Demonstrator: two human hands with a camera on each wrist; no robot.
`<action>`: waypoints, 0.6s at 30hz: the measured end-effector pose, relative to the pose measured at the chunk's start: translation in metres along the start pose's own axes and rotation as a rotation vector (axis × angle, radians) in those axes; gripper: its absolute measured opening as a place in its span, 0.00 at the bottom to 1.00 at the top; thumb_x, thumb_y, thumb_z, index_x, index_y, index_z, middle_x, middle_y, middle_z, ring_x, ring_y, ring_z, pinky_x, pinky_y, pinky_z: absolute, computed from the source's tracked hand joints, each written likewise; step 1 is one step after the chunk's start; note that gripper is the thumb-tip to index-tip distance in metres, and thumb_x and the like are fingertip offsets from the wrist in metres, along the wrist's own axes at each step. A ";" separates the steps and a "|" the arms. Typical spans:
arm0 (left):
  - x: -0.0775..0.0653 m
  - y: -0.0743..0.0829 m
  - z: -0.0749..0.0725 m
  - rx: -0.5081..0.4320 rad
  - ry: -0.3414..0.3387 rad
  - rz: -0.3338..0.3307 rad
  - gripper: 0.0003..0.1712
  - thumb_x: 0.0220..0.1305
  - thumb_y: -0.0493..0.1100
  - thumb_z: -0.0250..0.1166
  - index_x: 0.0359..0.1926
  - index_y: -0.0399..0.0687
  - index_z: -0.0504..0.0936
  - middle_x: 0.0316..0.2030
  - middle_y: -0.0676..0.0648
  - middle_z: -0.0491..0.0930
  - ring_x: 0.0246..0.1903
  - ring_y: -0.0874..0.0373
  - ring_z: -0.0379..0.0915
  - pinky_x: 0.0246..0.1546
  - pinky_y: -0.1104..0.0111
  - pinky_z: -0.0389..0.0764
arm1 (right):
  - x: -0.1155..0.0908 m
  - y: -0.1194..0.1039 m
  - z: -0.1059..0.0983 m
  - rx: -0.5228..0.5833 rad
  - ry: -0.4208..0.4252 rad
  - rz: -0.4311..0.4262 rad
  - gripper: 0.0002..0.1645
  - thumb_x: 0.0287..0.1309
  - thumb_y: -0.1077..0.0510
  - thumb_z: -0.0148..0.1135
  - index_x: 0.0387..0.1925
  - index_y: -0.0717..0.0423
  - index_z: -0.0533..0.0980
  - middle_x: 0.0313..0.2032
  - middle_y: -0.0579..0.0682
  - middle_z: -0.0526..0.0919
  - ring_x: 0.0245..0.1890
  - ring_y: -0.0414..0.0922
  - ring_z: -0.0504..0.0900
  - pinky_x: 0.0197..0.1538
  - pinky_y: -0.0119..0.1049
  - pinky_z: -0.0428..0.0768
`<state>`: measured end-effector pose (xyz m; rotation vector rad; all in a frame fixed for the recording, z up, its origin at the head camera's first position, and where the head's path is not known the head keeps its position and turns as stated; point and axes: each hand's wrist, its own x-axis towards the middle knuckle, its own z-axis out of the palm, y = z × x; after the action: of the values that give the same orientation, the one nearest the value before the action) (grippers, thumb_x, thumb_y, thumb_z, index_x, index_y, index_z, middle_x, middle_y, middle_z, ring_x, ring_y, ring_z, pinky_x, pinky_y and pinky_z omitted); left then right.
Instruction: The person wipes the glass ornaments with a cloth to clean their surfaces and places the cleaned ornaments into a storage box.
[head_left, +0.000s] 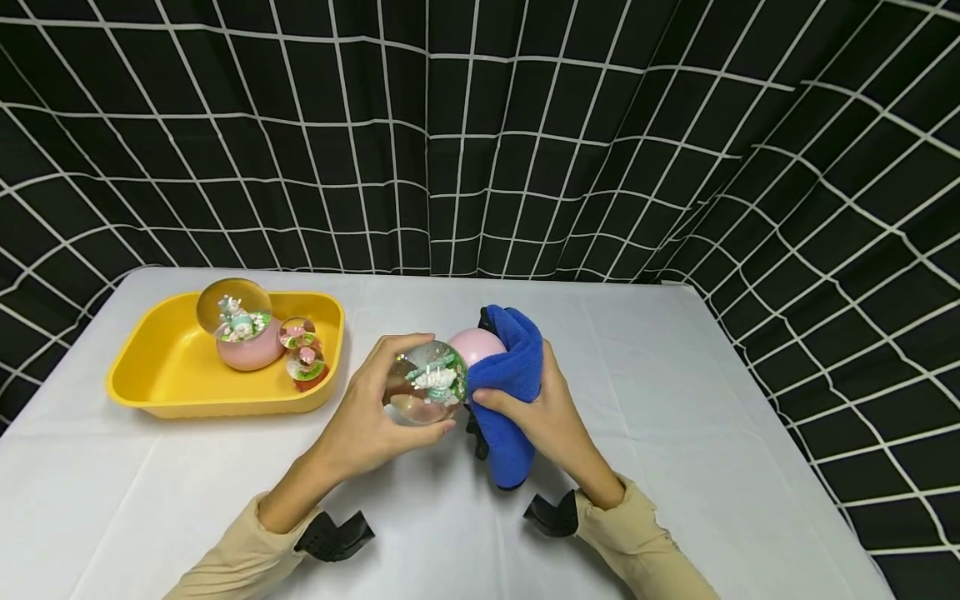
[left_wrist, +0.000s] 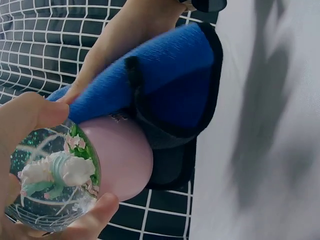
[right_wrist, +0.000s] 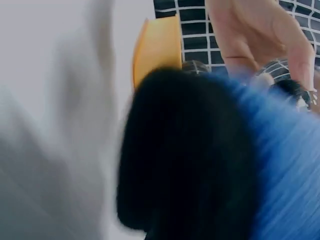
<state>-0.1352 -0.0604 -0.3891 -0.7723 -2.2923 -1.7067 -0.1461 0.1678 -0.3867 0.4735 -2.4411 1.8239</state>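
Between the two hands a snow globe (head_left: 431, 377) lies tipped on its side above the table, its pink base (left_wrist: 122, 155) turned to the right. My left hand (head_left: 375, 408) grips the clear ball, thumb below and fingers above; a white and teal figure with green leaves shows inside. My right hand (head_left: 551, 412) holds a blue cloth (head_left: 513, 387) with black edging against the base, thumb on the near side. Part of the base is hidden by the cloth. In the right wrist view the cloth's dark, blurred edge covers much of the frame.
At the left a yellow tray (head_left: 172, 407) holds another pink-based snow globe (head_left: 243, 325) and two small globes with red bases, one of them a small globe (head_left: 306, 368) at the front. A white cloth covers the table (head_left: 645, 358). Behind hangs a black curtain (head_left: 465, 150) with white grid lines.
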 end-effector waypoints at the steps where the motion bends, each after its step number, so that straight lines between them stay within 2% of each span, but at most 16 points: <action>1: 0.000 0.000 0.000 0.021 -0.005 0.018 0.49 0.42 0.37 0.81 0.66 0.55 0.67 0.58 0.47 0.71 0.47 0.55 0.79 0.45 0.65 0.85 | 0.000 0.000 0.000 -0.013 0.012 -0.005 0.51 0.55 0.57 0.72 0.74 0.38 0.55 0.70 0.43 0.67 0.67 0.45 0.70 0.68 0.52 0.70; 5: -0.001 0.002 0.000 0.084 -0.046 0.096 0.48 0.41 0.36 0.80 0.65 0.53 0.68 0.59 0.48 0.71 0.49 0.56 0.75 0.43 0.67 0.85 | 0.003 -0.002 -0.004 -0.042 0.047 -0.018 0.40 0.60 0.52 0.67 0.71 0.37 0.62 0.69 0.41 0.70 0.67 0.42 0.71 0.69 0.50 0.70; 8: -0.001 0.005 0.000 0.095 -0.087 0.136 0.47 0.41 0.34 0.80 0.64 0.51 0.69 0.59 0.47 0.70 0.50 0.56 0.76 0.44 0.68 0.86 | 0.004 -0.002 -0.008 -0.033 0.036 0.010 0.36 0.62 0.51 0.66 0.70 0.40 0.65 0.66 0.43 0.73 0.65 0.44 0.73 0.66 0.49 0.73; 13: -0.003 0.007 0.000 0.177 -0.139 0.202 0.47 0.38 0.38 0.82 0.62 0.55 0.72 0.59 0.50 0.71 0.53 0.56 0.77 0.50 0.65 0.84 | 0.005 -0.002 -0.016 -0.015 -0.040 0.082 0.34 0.62 0.50 0.65 0.68 0.46 0.66 0.62 0.50 0.76 0.60 0.48 0.77 0.60 0.48 0.77; 16: -0.003 0.009 0.000 0.218 -0.144 0.238 0.47 0.36 0.41 0.83 0.61 0.58 0.73 0.58 0.51 0.72 0.52 0.57 0.77 0.48 0.65 0.84 | 0.005 -0.002 -0.018 0.031 -0.097 0.091 0.34 0.61 0.52 0.65 0.68 0.48 0.66 0.61 0.52 0.76 0.59 0.49 0.77 0.60 0.47 0.77; 18: -0.003 0.010 -0.001 0.204 -0.131 0.245 0.47 0.36 0.40 0.83 0.62 0.56 0.73 0.58 0.50 0.72 0.50 0.58 0.77 0.44 0.67 0.85 | 0.004 -0.003 -0.017 0.065 -0.145 0.091 0.38 0.61 0.53 0.65 0.70 0.48 0.63 0.62 0.54 0.75 0.58 0.50 0.77 0.59 0.47 0.78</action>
<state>-0.1279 -0.0598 -0.3813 -1.0954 -2.2948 -1.3316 -0.1519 0.1824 -0.3777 0.5255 -2.5422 1.9757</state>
